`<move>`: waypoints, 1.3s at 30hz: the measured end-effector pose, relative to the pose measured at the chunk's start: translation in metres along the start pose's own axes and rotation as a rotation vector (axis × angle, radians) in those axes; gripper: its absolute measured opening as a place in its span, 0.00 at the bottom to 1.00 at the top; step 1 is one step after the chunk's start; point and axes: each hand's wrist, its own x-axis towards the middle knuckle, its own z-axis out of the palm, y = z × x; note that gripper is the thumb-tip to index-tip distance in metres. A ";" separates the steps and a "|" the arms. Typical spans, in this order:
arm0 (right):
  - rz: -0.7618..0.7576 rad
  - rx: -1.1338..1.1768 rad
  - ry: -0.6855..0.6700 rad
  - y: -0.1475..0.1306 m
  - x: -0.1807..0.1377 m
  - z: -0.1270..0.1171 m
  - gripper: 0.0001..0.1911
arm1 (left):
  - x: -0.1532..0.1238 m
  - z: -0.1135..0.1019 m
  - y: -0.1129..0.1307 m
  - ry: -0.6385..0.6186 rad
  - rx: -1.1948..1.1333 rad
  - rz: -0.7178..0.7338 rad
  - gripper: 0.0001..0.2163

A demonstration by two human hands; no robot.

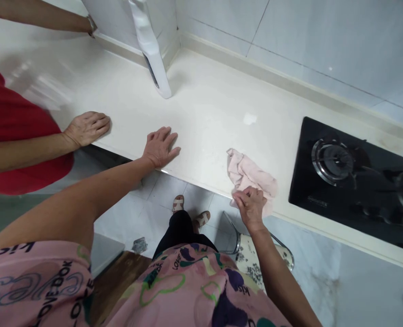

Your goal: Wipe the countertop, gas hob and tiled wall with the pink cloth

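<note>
My left hand point(159, 147) lies flat on the white countertop point(201, 118) near its front edge, fingers spread and nothing in them. Further right, my right hand point(251, 206) is closed on a pale pink cloth point(247, 168). The cloth is crumpled and rests on the counter at the front edge, left of the black gas stove. Part of it is hidden under my right hand.
A white bottle point(152, 50) stands by the wall corner. The black gas stove point(324, 190) is set into the counter at right. At left, a person in red rests a hand point(87, 128) on the counter. Below is a chair point(249, 259) with a patterned seat.
</note>
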 end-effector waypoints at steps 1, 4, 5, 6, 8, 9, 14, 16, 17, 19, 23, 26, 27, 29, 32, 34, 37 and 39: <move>0.015 0.009 -0.017 -0.005 0.003 -0.001 0.10 | 0.000 0.000 0.000 -0.006 0.007 0.002 0.32; 0.034 0.027 -0.062 -0.009 0.005 -0.006 0.10 | 0.000 -0.001 -0.001 -0.008 0.016 0.000 0.31; 0.029 0.036 -0.075 -0.008 0.004 -0.009 0.09 | 0.000 -0.001 -0.002 -0.004 0.014 -0.002 0.30; 0.024 0.048 -0.086 -0.006 0.003 -0.012 0.09 | 0.000 0.000 -0.002 -0.003 0.010 -0.003 0.30; 0.021 0.076 -0.105 0.000 0.002 -0.017 0.09 | 0.001 0.000 -0.002 -0.012 0.002 -0.003 0.30; 0.026 0.085 -0.112 0.001 0.002 -0.018 0.09 | 0.002 0.001 -0.002 -0.020 -0.002 -0.004 0.30; 0.059 0.053 -0.157 -0.010 0.014 -0.013 0.10 | 0.003 0.001 -0.001 -0.024 0.002 -0.011 0.29; 0.053 0.040 -0.179 -0.019 0.019 -0.011 0.09 | 0.003 0.000 -0.001 -0.011 0.010 -0.007 0.29; 0.048 0.037 -0.184 -0.021 0.021 -0.010 0.09 | 0.003 0.000 -0.001 -0.007 0.015 -0.005 0.29; 0.030 0.038 -0.184 -0.021 0.021 -0.012 0.09 | 0.002 -0.001 -0.001 -0.009 0.025 -0.004 0.29; -0.009 0.041 -0.175 -0.004 0.013 -0.020 0.09 | 0.002 -0.002 0.000 -0.015 0.038 -0.005 0.30; 0.024 0.019 -0.175 0.005 0.010 -0.021 0.10 | 0.002 -0.001 0.000 -0.017 0.034 -0.007 0.30; 0.036 0.012 -0.177 0.004 0.010 -0.020 0.10 | 0.002 -0.001 0.000 -0.020 0.031 -0.007 0.30; 0.048 0.005 -0.179 -0.003 0.013 -0.016 0.10 | 0.003 0.000 0.000 -0.026 0.024 -0.003 0.30; 0.039 0.006 -0.182 -0.017 0.018 -0.012 0.10 | 0.003 0.000 -0.001 -0.027 0.019 0.002 0.30; 0.023 0.004 -0.189 -0.022 0.019 -0.013 0.10 | 0.003 0.001 -0.002 -0.018 0.018 0.002 0.29; -0.016 -0.016 -0.203 -0.014 0.015 -0.020 0.09 | 0.003 0.001 -0.003 -0.010 0.018 0.005 0.28; -0.019 -0.026 -0.201 -0.003 0.011 -0.025 0.09 | 0.003 0.001 -0.003 -0.010 0.019 0.009 0.28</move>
